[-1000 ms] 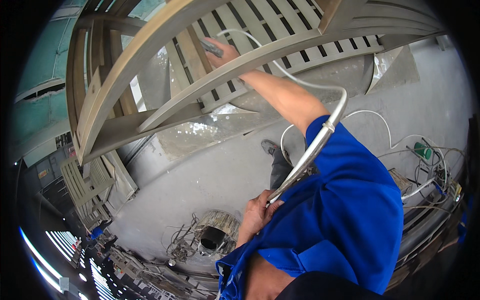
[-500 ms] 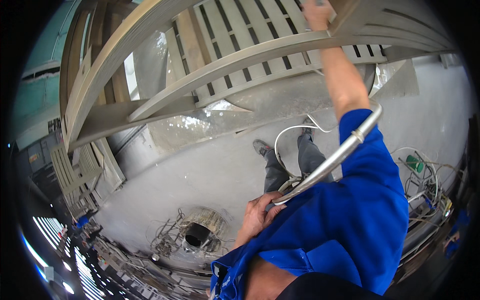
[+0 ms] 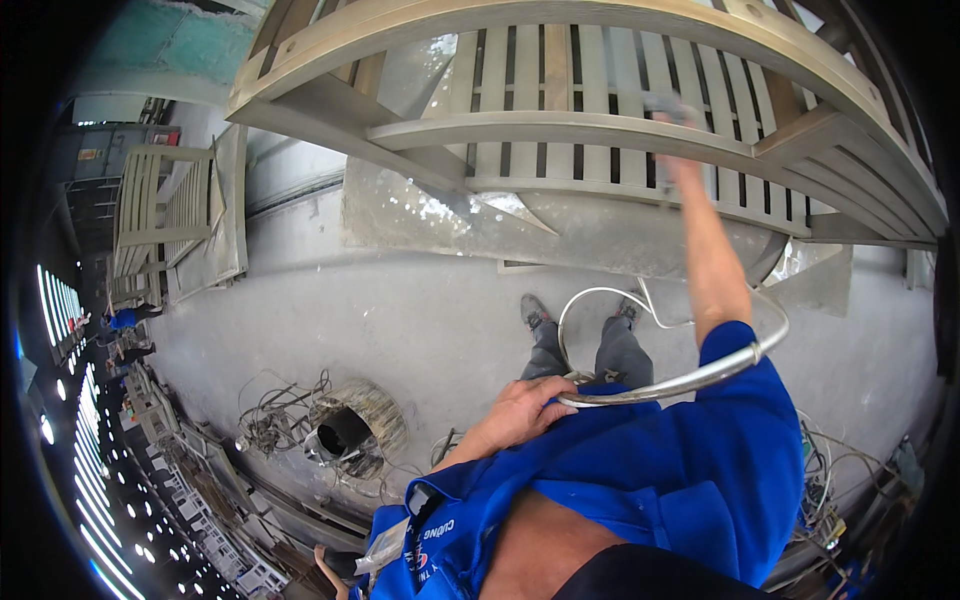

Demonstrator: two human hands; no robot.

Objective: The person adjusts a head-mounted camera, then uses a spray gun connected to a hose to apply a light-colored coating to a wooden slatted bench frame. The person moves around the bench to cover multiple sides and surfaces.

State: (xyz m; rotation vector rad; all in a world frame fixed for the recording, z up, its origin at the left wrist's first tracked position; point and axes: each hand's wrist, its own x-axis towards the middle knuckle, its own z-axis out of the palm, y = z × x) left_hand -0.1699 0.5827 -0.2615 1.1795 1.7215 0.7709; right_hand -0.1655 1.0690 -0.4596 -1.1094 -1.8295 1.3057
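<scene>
Above grey concrete, right hand (image 3: 672,130) reaches up to slatted frame (image 3: 600,120), fingers blurred; left hand (image 3: 525,410) grips hose (image 3: 680,380).

Even, soft daylight fills the scene, bright on the pale concrete floor (image 3: 420,320) with only faint, diffuse shadows. A row of ceiling lamps (image 3: 70,400) glares as blown-out white streaks along the left rim. The fisheye lens bends the slatted wooden frame (image 3: 600,130) into arcs and leaves a black vignette around the circle. The raised right hand (image 3: 672,130) is smeared by motion blur; the left hand (image 3: 525,410) is sharp.
</scene>
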